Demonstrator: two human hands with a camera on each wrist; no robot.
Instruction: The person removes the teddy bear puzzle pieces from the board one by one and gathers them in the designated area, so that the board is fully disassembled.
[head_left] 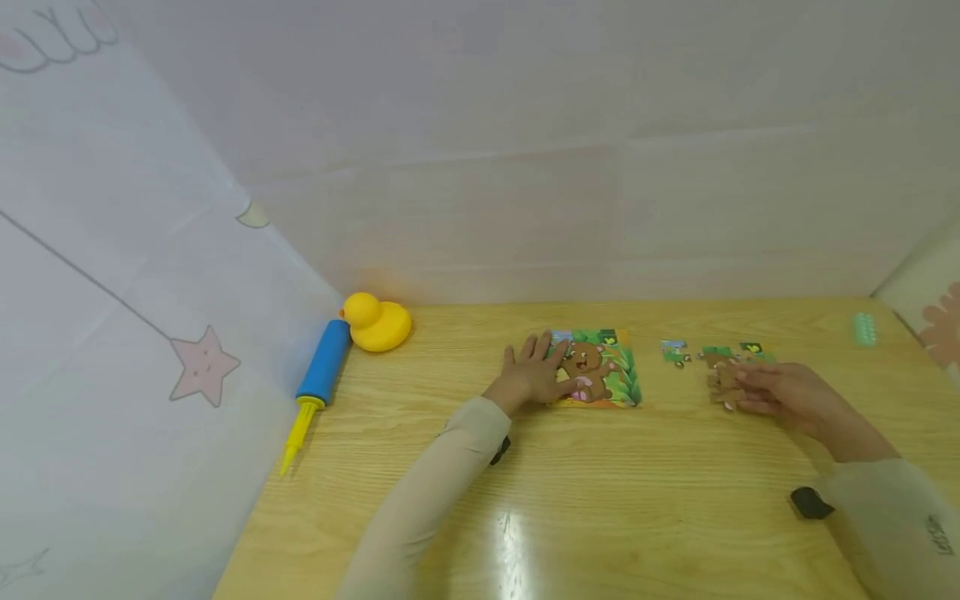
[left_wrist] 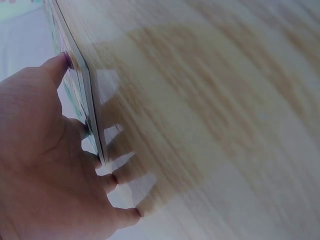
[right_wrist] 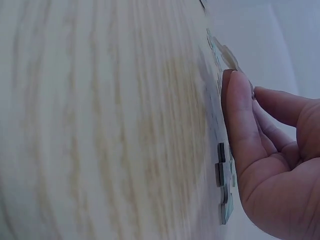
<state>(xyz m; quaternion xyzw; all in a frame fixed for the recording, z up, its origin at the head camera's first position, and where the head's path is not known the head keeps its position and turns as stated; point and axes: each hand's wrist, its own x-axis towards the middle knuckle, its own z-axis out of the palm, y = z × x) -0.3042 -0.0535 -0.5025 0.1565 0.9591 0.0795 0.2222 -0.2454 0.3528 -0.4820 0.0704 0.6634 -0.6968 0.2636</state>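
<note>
My left hand (head_left: 531,373) lies with fingers spread over the left edge of a bear picture board (head_left: 618,379). In the left wrist view its thumb and a fingertip rest on the thin board (left_wrist: 89,95), while other fingertips reach the table. My right hand (head_left: 787,396) pinches a brown jigsaw puzzle piece (head_left: 723,387) between thumb and fingers. The right wrist view shows this thin piece (right_wrist: 229,57) tilted, slightly above the table. Other puzzle pieces (head_left: 716,353) lie just beyond the right hand, partly hidden by it. A small blue-green puzzle piece (head_left: 675,352) sits between board and hand.
A yellow rubber duck (head_left: 381,325) and a blue hand pump (head_left: 326,362) with a yellow nozzle stand by the left wall. Near the back right corner lies a small mint-green bumpy item (head_left: 865,329). Sheeted walls (head_left: 480,217) bound the wooden table (head_left: 600,500).
</note>
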